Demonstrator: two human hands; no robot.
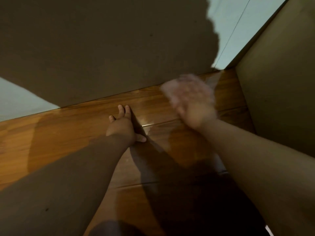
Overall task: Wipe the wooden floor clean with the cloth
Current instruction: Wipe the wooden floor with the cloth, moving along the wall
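The wooden floor (pixel 71 126) runs across the middle of the view, brown planks with a wet sheen near the centre. My left hand (pixel 121 126) lies flat on the planks, fingers spread, holding nothing. My right hand (pixel 196 113) is blurred with motion over the floor near the wall. A pale pinkish cloth (pixel 184 87) shows under and beyond its fingers, also blurred. Both forearms reach in from the bottom.
A wall (pixel 102 48) rises right behind the floor strip, mostly in my shadow. A second surface, like a door or cabinet side (pixel 281 82), stands at the right and forms a corner. Dark shadow covers the floor near me.
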